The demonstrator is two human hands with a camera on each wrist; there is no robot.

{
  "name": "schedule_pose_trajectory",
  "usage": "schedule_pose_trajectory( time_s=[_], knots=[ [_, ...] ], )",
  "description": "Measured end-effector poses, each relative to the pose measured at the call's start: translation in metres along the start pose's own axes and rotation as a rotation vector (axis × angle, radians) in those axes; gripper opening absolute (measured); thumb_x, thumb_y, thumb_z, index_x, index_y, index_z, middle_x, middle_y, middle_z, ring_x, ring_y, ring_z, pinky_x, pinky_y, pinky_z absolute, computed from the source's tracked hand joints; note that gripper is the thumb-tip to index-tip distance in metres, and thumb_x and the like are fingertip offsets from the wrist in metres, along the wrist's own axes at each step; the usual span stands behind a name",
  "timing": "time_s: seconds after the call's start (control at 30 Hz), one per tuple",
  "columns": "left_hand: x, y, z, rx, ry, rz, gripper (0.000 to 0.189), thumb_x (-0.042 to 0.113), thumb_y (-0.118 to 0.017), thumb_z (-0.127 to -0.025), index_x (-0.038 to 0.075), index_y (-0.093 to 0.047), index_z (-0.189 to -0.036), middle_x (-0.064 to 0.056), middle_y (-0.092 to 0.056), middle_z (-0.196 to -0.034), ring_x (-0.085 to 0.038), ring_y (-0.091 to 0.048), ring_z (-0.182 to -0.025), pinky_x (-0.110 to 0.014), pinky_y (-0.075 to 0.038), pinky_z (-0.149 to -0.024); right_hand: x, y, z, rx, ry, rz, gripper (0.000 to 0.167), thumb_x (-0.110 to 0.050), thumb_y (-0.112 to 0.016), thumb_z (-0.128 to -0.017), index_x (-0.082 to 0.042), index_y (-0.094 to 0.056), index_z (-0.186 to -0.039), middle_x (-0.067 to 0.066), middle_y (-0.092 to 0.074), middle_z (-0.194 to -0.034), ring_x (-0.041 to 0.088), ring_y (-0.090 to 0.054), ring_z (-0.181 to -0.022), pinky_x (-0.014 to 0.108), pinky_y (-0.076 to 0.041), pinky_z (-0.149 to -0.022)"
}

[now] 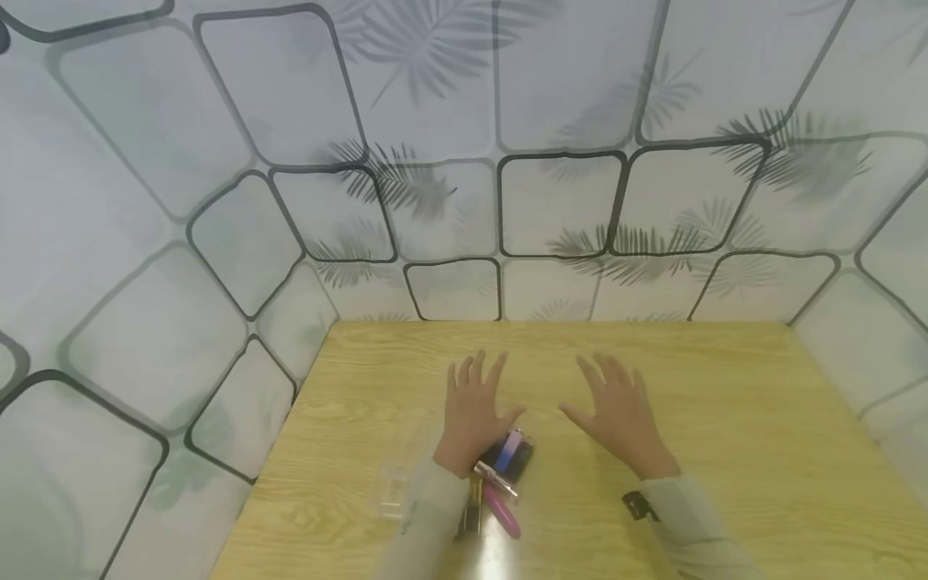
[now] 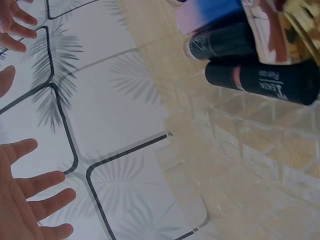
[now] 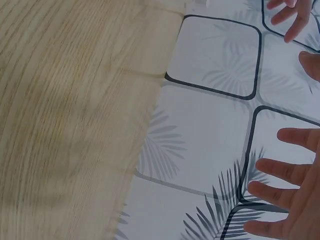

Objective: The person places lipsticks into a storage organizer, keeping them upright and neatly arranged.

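Makeup lies in a small heap on the wooden table, toward the near edge and left of the middle from where I stand behind the person. The left hand hangs just beyond it, fingers spread wide, thumb out, holding nothing. The right hand is well to the right of the heap, spread just as wide and holding nothing either; the two thumbs point toward each other with a gap between.

In the heap a pink-and-blue block lies nearest the left hand, then a silver tube, a pink tube and a black-and-gold tube. A black tube with white lettering shows from the left wrist. Beside the heap sits a clear tray, partly behind the left sleeve. A patterned wall stands behind.
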State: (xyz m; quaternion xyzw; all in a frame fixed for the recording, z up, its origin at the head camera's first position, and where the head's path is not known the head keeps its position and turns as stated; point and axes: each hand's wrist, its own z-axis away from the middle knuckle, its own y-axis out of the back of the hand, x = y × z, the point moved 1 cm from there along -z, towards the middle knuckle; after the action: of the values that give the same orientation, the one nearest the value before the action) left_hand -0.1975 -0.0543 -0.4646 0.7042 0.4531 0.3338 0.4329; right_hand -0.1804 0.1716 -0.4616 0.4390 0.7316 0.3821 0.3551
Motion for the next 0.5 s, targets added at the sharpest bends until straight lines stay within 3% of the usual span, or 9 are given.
schedule_pose_trajectory(
  time_s=[0.5],
  knots=[
    [-0.022,0.008,0.010,-0.054,0.011,0.017,0.069,0.049,-0.059,-0.084,0.018,-0.038,-0.142,-0.014,-0.049,-0.136,-0.032,-0.044,-0.127,-0.055,-0.029,-0.109,-0.020,-0.006,0.003,0.024,0.027,-0.063,0.060,-0.043,-0.068,-0.077,-0.003,-0.057,-0.121,0.018,-0.060,-0.116,0.037,-0.054,-0.111,0.059,-0.035,-0.099]
  ],
)
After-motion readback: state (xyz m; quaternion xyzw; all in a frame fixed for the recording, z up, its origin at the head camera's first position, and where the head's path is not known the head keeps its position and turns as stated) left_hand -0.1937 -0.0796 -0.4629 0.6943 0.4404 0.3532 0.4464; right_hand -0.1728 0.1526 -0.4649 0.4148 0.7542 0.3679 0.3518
